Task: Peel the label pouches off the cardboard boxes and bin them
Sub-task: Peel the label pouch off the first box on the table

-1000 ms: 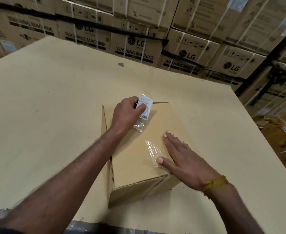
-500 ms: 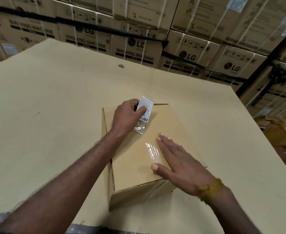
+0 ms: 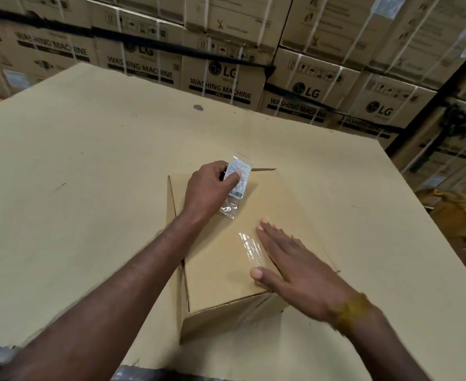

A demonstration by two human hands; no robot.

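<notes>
Box (image 3: 226,259): small carton, centre of a large cardboard sheet (image 3: 75,188).
Pouch (image 3: 236,185): clear, printed label inside, at box's 12 o'clock edge, pinched between thumb and fingers of left hand (image 3: 209,192).
Right hand (image 3: 295,268): flat, fingers straight, pressing box top at 4 o'clock, beside tape strip (image 3: 249,247).
Stacked cartons (image 3: 226,78): 12 o'clock, behind sheet.

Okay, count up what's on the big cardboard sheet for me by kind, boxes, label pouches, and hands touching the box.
Small brown cardboard box: 1
Clear plastic label pouch with a white printed label, pinched in the left hand: 1
Hands touching the box: 2 (the right hand lies flat on top)
Total: 4
</notes>
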